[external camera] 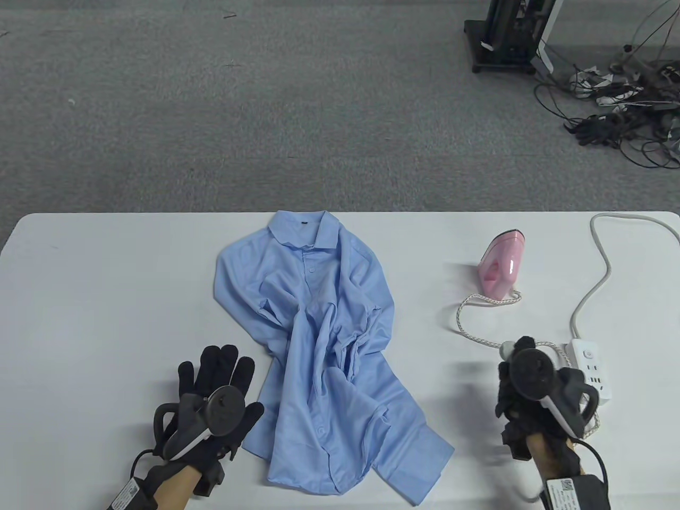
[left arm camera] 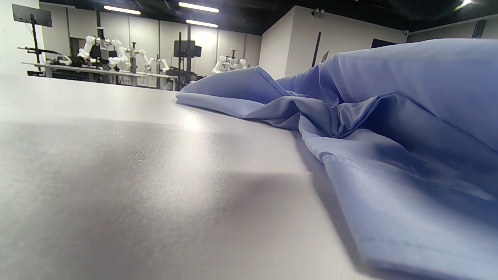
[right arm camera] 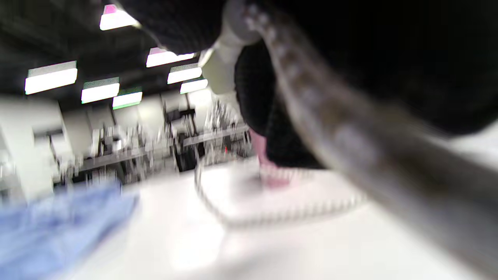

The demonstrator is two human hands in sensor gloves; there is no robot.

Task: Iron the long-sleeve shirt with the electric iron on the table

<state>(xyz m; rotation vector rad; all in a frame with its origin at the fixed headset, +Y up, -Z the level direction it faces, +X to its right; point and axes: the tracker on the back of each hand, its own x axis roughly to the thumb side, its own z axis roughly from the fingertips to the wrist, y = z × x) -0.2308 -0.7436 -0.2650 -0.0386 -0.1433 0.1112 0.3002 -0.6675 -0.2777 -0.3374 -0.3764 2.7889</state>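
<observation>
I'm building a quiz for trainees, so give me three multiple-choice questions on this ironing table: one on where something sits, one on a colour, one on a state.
1. Where does the iron stand?
A. On the shirt
B. On the table, right of the shirt
C. In the left hand

2. What colour is the shirt?
A. Light blue
B. White
C. Pink

3. How does the shirt lie?
A. Folded neatly
B. Crumpled, sleeves bunched over the front
C. Hanging off the table

Answers:
1 B: the pink iron stands on its heel on the white table, apart from the shirt.
2 A: the fabric shows light blue in the table and left wrist views.
3 B: creases and bunched sleeves cross its front.
</observation>
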